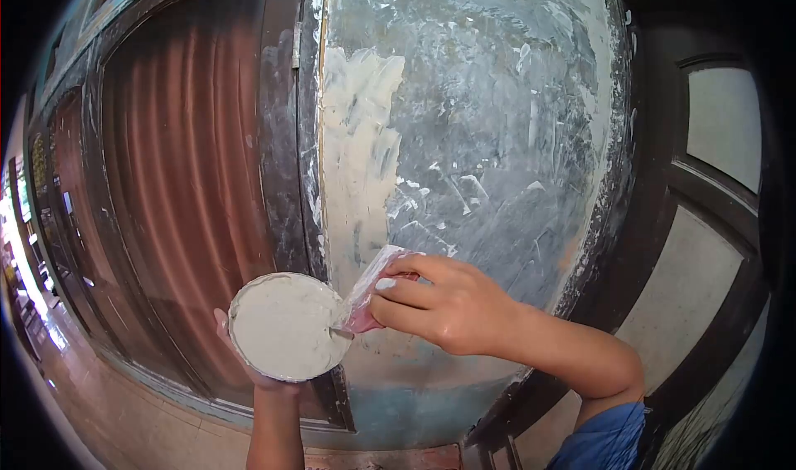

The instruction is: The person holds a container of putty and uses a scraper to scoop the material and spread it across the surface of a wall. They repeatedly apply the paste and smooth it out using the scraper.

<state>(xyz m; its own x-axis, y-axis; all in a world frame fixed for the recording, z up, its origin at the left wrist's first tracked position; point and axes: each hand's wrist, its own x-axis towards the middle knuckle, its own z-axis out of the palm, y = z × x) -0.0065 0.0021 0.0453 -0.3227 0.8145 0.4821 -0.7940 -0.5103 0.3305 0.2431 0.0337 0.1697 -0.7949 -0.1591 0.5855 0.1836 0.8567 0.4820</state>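
Note:
A round tub of pale, creamy paste [286, 327] rests in my left hand [222, 327], whose fingers and palm support it from below and at its left side. My right hand [444, 302] pinches a pink scraper [365, 296] smeared with white paste. The scraper's lower edge is at the right rim of the tub. Some white paste sticks to a finger of my right hand. Behind both hands stands a grey, patchy wall [489, 138], with a strip of fresh cream paste [356, 121] down its left side.
Left of the wall is a dark wooden frame [282, 138] with glass and a reddish-brown curtain [186, 138] behind it. A dark door [663, 163] with pale panels stands at the right. Tiled floor [149, 412] shows at the lower left.

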